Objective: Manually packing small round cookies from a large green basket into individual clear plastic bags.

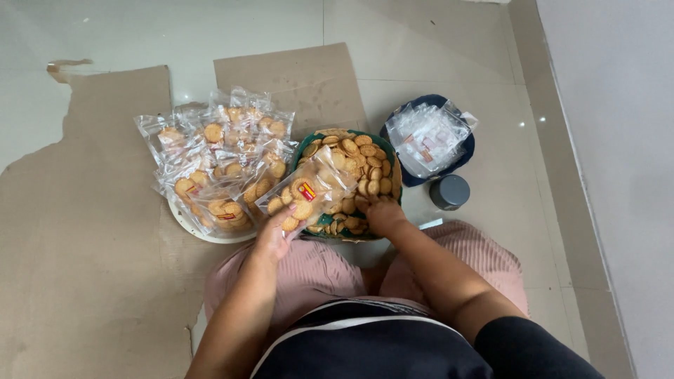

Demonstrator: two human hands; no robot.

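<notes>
Centrally, green basket [298, 151] of round biscuits [358, 165], half-filled clear bag [309, 193] alongside.

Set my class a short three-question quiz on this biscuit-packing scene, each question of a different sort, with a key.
1. True or false: the left hand holds a clear bag partly filled with biscuits.
2. Where is the right hand? A) on the grey lid B) in the green basket of loose biscuits C) on the cardboard
3. Fill in: the filled bags are piled on a white ____.

Key: 1 true; 2 B; 3 tray.
</notes>
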